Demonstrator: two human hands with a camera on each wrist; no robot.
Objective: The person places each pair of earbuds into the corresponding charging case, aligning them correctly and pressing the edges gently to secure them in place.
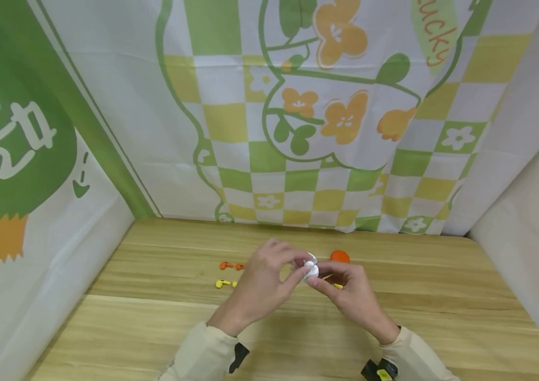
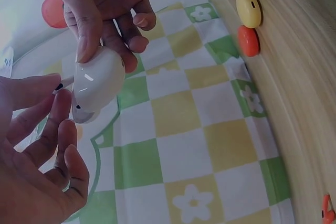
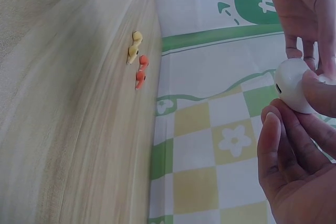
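Observation:
A white earbud case is held up above the table by my right hand, thumb on one side and fingers on the other. My left hand pinches a white earbud by its stem between thumb and forefinger, right at the case. The earbud's head is hidden, so I cannot tell how far it sits inside. In the right wrist view, the case rests between the right thumb and fingers, with the left hand above it.
Two orange earbuds and two yellow earbuds lie on the wooden table, left of the hands. An orange case and a yellow case stand to the right, the yellow mostly hidden behind the right hand. Patterned cloth hangs behind the table.

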